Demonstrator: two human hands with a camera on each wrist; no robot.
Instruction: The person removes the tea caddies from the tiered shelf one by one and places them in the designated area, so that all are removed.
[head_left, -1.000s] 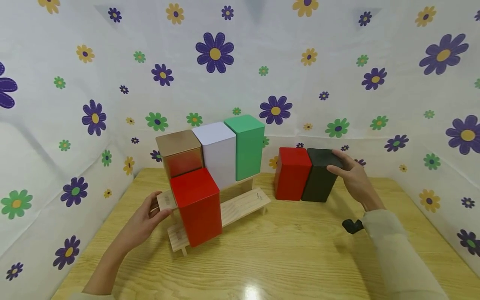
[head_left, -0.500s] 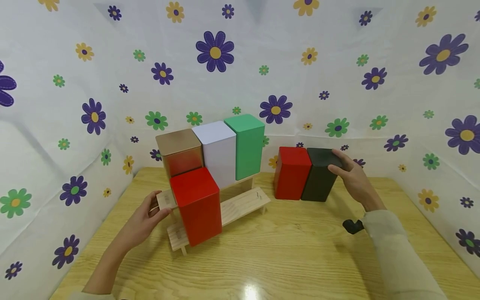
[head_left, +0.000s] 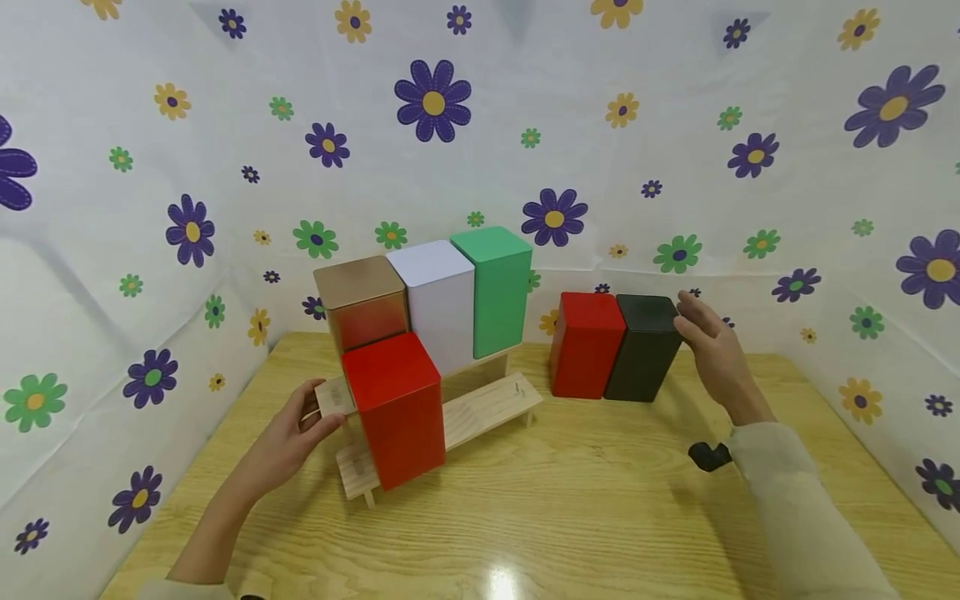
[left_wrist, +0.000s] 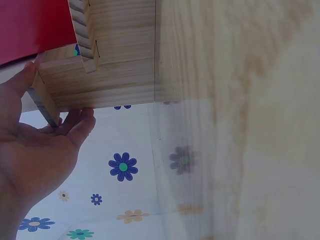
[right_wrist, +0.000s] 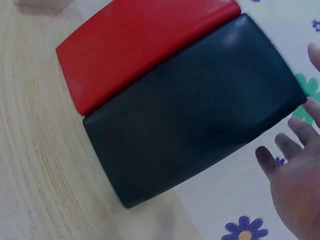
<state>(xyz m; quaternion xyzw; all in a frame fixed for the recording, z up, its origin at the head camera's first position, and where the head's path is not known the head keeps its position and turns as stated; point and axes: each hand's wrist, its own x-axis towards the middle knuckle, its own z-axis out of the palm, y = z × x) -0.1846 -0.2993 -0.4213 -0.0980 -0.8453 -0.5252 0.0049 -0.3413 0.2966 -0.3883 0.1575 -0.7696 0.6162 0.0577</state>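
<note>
My left hand (head_left: 281,446) grips the left end of a two-step wooden stand (head_left: 491,408), thumb on one face of the upper board and fingers on the other, as the left wrist view shows. A red box (head_left: 405,425) stands on the lower step. Brown (head_left: 360,287), white (head_left: 441,308) and green (head_left: 501,292) boxes line the upper step. On the table a black box (head_left: 642,350) stands upright against another red box (head_left: 588,346). My right hand (head_left: 716,358) hovers just right of the black box, holding nothing; the right wrist view shows its spread fingers (right_wrist: 286,145) beside the box.
The wood-grain table (head_left: 570,500) spreads in front of the stand and the boxes. White flowered cloth (head_left: 330,67) rises behind and at both sides. A small black object (head_left: 708,456) shows by the right sleeve.
My right hand has let go of the black box's top and moved slightly right, its fingers straighter. My left hand keeps its hold on the stand. The boxes stay in place.
</note>
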